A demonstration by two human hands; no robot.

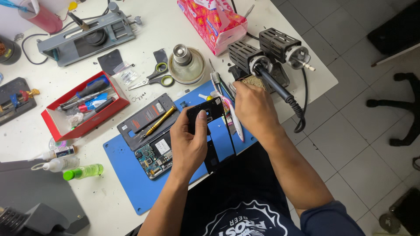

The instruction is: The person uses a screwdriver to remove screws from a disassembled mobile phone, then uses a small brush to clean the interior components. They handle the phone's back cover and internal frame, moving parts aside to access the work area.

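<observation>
Above the blue mat (131,175), left hand (188,142) grips a black phone frame (210,126), lower part hidden. Right hand (253,107), at 2 o'clock, fingertips hidden; grip unclear.

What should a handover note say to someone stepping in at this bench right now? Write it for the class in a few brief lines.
Left hand: grips the black plastic phone frame, thumb near its camera opening, held above the blue rubber work mat.
Right hand: reaches among the hand tools beside the black soldering-iron stand; what it holds cannot be seen.
Done: phone opened; exposed circuit board and grey back panel with a brass screwdriver lie on the mat.
Left: frame is not yet back on the board.
</observation>
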